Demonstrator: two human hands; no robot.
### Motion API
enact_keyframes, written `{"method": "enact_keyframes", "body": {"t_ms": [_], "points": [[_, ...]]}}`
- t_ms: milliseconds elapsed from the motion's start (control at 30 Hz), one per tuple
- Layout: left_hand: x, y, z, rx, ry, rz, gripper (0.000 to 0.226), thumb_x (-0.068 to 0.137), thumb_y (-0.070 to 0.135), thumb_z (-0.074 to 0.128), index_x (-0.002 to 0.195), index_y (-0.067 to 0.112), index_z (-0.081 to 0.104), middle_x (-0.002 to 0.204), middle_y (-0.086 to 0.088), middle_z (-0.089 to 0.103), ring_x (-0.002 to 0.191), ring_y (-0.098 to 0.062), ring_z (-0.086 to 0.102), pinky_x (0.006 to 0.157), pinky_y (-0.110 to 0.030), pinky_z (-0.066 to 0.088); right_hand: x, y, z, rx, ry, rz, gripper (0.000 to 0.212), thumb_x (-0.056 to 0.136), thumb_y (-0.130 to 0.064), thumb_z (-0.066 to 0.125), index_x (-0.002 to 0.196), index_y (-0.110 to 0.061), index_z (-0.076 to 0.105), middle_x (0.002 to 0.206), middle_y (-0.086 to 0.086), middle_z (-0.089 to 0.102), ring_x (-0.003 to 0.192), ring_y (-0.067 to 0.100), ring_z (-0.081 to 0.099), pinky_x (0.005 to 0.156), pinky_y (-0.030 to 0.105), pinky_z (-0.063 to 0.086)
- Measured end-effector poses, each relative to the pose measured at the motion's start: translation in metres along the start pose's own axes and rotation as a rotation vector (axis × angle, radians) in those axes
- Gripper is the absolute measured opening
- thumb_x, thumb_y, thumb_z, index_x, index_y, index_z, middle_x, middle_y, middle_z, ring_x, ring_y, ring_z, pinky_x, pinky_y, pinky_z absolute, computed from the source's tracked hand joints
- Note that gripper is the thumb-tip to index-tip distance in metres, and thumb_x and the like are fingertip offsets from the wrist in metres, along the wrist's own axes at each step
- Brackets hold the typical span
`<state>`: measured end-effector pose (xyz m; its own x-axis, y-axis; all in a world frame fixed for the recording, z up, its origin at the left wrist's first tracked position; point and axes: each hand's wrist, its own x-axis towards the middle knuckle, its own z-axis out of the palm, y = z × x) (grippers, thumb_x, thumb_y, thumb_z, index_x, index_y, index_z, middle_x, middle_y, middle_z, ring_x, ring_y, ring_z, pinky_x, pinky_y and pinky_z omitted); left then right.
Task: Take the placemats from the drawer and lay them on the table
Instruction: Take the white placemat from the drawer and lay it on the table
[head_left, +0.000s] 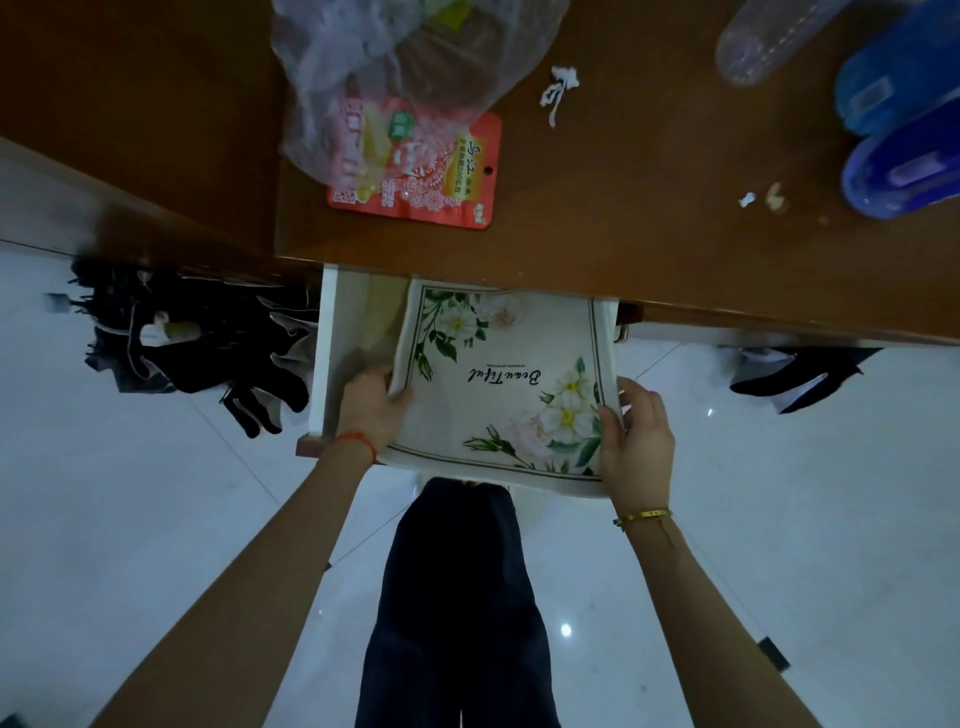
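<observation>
**Desk:** Where are the hands right now?

**Operator:** I have both on the white cloth placemat printed with cream flowers, green leaves and a thin dark border (498, 384). It lies in the open white drawer (324, 353) under the edge of the brown wooden table (649, 218), its near edge hanging over the drawer front. My left hand (371, 408) grips the left edge, thumb on top and fingers tucked beneath. My right hand (636, 441) holds the right edge the same way, thumb pressing on the printed corner.

**Desk:** How do you want to lift it?

**Operator:** Evenly, I think. The far end sits under the tabletop, so I would draw it toward me and clear that lip before raising it. Whether more mats lie beneath I cannot tell, so I would keep the pinch shallow and take only the top layer.

**Desk:** How will it handle?

**Operator:** It looks like soft woven fabric, limp and not stiff; the left edge already curls up by my thumb. It will likely sag in the middle, so I would keep it taut.

**Desk:** And the landing spot?

**Operator:** Cluttered. A crinkled clear plastic bag (415, 57) overlaps a glossy red snack pouch (431, 182), white paper scraps (558, 93) lie near, and blue plastic objects (898, 130) sit at right.
</observation>
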<state>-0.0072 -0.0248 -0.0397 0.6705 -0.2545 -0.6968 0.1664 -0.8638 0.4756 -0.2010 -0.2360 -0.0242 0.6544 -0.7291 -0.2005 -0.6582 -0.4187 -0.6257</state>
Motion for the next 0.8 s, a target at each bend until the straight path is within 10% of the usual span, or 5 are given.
{"method": "enact_keyframes", "body": {"t_ms": [500,800], "points": [[-0.164,0.043,-0.053,-0.127,-0.002,-0.02,0.026,0.093,0.009,0.055,0.115,-0.003,0.05,0.105,-0.013,0.055,0.1,-0.025,0.051,0.075,-0.016,0.033,-0.067,-0.064,-0.113,0.092,-0.17,0.122,0.018,0.093,-0.002,0.047,0.111,-0.003,0.047,0.076,0.01,0.06,0.055,0.011,0.049,0.045,0.009,0.034],[-0.272,0.107,-0.119,-0.26,0.079,0.233,0.018,0.094,0.009,0.053,0.111,0.013,0.052,0.11,-0.003,0.062,0.103,-0.024,0.059,0.092,-0.039,0.048,-0.128,-0.128,-0.211,0.277,0.029,0.126,0.016,0.095,-0.01,0.05,0.109,-0.015,0.047,0.055,-0.001,0.052,0.046,0.009,0.045,0.045,0.018,0.033]]}}
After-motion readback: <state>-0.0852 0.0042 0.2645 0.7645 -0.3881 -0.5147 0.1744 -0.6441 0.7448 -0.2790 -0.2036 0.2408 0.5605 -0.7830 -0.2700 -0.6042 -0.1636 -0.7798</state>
